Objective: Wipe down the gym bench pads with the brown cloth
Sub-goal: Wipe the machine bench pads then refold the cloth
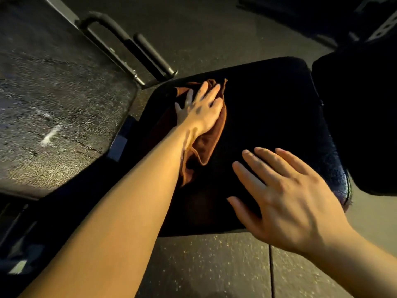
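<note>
Left hand [202, 108] lies flat with fingers straight and spread, palm pressing the brown cloth [206, 136] onto the black seat pad [268, 108], far-left part of it. Cloth is bunched; its near end trails out from under the wrist, the rest is hidden beneath the palm. Right hand [287, 194] is wide open, fingers straight, holding nothing, over the pad's near-right area; cannot tell if it touches the pad. Second pad [361, 117] at right, cut off by the frame edge, very dark. Bench frame handle [129, 48] far left over speckled floor [206, 265]. Pad surface too dark to read detail.
</note>
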Tool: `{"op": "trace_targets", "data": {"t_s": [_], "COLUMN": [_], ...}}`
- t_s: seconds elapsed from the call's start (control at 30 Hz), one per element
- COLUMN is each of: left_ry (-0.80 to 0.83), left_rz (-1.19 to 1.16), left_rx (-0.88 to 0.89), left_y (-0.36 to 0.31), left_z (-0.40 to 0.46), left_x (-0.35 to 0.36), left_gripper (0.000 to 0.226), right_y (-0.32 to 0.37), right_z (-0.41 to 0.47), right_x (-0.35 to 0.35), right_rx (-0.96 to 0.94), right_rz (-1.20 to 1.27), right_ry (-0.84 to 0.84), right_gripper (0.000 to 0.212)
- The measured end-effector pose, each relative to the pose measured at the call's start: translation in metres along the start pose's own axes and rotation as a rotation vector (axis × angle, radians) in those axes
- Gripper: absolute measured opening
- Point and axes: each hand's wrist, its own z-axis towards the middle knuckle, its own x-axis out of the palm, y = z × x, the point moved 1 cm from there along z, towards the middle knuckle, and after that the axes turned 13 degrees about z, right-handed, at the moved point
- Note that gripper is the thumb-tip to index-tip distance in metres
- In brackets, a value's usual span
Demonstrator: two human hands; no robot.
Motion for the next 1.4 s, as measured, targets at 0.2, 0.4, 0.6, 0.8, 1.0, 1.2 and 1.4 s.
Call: {"op": "trace_targets", "data": {"t_s": [0.2,0.4,0.6,0.8,1.0,1.2,1.4], "left_ry": [-0.019,0.021,-0.09,-0.153,-0.138,0.008,-0.119], "left_rz": [0.01,0.06,0.054,0.067,0.017,-0.06,0.128], "left_rx": [0.007,0.112,0.393,0.633,0.747,0.527,0.718], "left_y": [0.009,0.016,-0.008,-0.058,-0.138,-0.156,-0.115], "left_z": [-0.002,-0.096,-0.209,-0.197,-0.15,-0.117,-0.174], "left_x": [0.003,0.012,0.022,0.027,0.004,-0.006,0.01], "left_gripper": [0.053,0.055,0.057,0.059,0.057,0.055,0.058], "right_y": [0.0,0.001,-0.001,-0.036,-0.059,-0.061,-0.06], "right_z": [-0.003,-0.004,-0.01,-0.044,-0.061,-0.069,-0.057], "right_x": [0.002,-0.001,-0.02,-0.066,-0.068,-0.061,-0.06], "right_rx": [-0.057,-0.139,-0.176,0.103,0.172,0.239,0.274], "right_rz": [-0.023,-0.009,0.28,0.306,0.204,0.078,0.153], "right_ry": [-0.076,-0.179,-0.368,-0.6,-0.585,-0.597,-0.654], "right_gripper": [0.052,0.043,0.036,0.036,0.038,0.038,0.039]}}
